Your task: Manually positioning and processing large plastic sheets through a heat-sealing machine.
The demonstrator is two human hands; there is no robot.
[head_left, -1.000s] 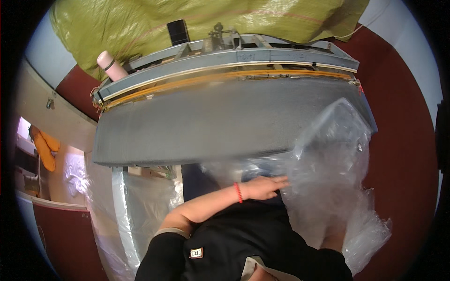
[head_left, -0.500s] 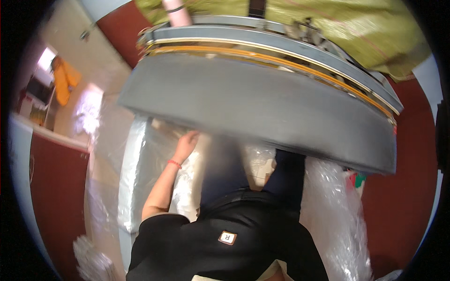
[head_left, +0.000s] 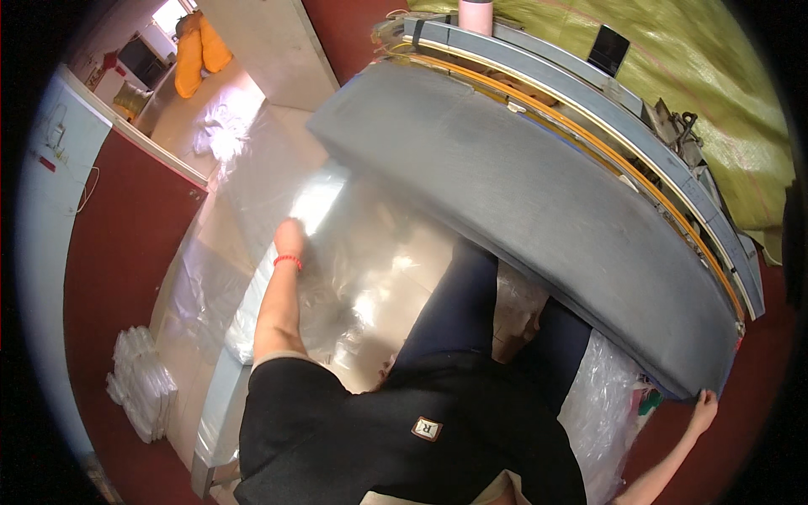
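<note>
1. R hand is touching near right corner of gray pad, fingers curling in; can't tell if they're clamping.
2. L hand is hanging by clear plastic, left side; fingers blurry, can't tell state tbh.
3. Gray pad's lying mid-scene.
4. Metal frame is running along pad's far edge, w/ pink bottle standing there.
</note>
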